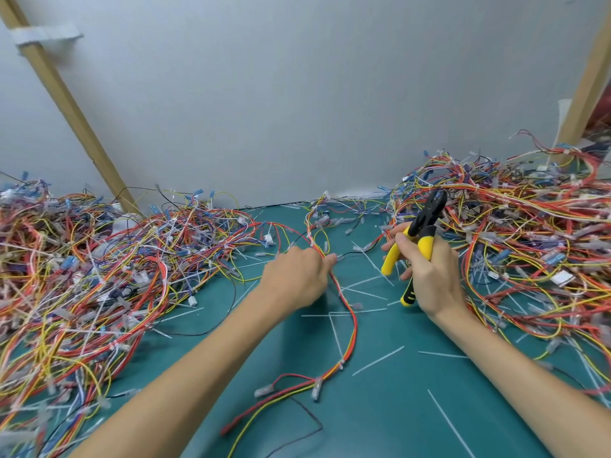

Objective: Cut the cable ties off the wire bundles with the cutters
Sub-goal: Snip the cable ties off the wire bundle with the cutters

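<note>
Left hand (297, 276): you grip a red, orange and yellow wire bundle (351, 325) at mid-desk, fingers curled round it. One white cable tie (341, 363) binds it nearer you. Right hand (429, 276): closed round the yellow-and-black cutters (426, 242), nose up, just right of the bundle. Cut ties (378, 360) lie on the green desk (380, 421).

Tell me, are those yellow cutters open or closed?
Probably open: the cutters have their yellow handles spread apart in the right hand. The dark head is too blurred to confirm.
</note>
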The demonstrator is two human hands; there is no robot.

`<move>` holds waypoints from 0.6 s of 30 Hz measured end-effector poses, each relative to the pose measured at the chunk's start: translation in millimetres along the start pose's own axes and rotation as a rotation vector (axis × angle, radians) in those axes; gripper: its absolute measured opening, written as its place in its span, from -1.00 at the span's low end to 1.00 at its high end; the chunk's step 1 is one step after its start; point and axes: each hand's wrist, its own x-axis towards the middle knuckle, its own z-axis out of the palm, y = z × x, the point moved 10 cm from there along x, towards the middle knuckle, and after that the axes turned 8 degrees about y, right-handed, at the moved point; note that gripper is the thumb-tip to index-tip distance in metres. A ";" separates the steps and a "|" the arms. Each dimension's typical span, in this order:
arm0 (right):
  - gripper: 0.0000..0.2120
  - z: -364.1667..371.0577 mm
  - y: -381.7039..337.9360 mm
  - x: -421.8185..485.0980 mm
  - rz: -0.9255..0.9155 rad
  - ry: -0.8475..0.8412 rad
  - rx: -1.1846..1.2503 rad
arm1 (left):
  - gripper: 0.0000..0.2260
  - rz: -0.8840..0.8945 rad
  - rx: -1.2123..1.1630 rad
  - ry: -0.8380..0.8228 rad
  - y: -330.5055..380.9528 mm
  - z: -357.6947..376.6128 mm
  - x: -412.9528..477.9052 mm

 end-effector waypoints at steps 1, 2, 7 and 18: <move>-0.76 0.1 0.4 0.2 0.001 -0.002 -0.007 | -0.52 -0.019 -0.014 -0.057 1.5 3.1 -8.8; -0.76 0.3 0.6 0.0 0.004 -0.004 -0.013 | -0.49 -0.031 -0.020 -0.106 4.3 6.6 -17.8; -0.77 0.3 -2.3 -2.1 0.008 -0.007 -0.031 | -0.49 -0.005 -0.019 -0.177 24.5 16.0 -48.1; -0.76 -6.8 -7.3 -4.3 0.046 0.055 -0.005 | -0.82 -0.302 -1.128 -0.442 27.2 28.7 -53.0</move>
